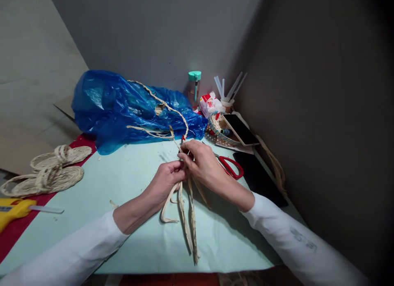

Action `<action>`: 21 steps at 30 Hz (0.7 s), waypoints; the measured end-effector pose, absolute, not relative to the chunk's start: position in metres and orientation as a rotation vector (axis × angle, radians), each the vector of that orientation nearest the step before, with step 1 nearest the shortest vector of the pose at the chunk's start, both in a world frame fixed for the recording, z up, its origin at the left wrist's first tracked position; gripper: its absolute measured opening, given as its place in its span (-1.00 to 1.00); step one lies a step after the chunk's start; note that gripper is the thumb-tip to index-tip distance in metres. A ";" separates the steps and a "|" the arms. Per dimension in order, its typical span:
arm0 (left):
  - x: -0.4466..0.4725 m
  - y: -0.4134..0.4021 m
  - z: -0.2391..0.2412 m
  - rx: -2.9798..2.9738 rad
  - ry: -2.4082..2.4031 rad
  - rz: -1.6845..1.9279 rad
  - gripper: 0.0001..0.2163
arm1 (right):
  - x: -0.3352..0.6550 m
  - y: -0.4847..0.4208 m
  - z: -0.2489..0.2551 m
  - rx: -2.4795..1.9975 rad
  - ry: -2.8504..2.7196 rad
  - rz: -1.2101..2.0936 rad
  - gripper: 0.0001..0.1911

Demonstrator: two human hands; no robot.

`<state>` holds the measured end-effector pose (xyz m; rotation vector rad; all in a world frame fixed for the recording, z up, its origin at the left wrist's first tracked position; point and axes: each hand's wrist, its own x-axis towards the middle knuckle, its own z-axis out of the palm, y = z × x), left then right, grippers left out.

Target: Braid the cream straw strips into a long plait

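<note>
Dried plant-fibre strands run through my two hands at the middle of the table. My left hand is closed, its thumb and fingers pinching the strands from the left. From the right, my right hand also pinches them, slightly higher, its fingertips close to the left ones. Several loose ends hang below toward the table's front. Beyond my fingers a twisted fibre cord with a small red clip curves up over a blue plastic bag. The exact grip point is partly hidden by my fingers.
Red-handled scissors and a black flat mat lie right of my hand. A phone leans on a small woven basket. A bottle stands behind. Woven sandals and a yellow glue gun lie left.
</note>
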<state>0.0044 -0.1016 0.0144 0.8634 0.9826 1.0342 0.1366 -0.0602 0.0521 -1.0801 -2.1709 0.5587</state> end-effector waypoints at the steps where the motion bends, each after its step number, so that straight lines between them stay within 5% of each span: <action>1: 0.004 -0.102 0.015 0.858 0.979 1.011 -0.83 | 0.140 -0.056 0.051 -1.072 -2.114 0.615 -0.84; 11: 0.000 -0.105 0.024 0.820 0.962 0.898 -0.74 | 0.200 -0.060 0.056 -1.110 -1.436 1.574 -0.78; 21: 0.001 -0.106 0.030 0.959 0.974 0.887 -0.77 | 0.200 -0.081 0.066 -1.088 -1.718 1.522 -0.70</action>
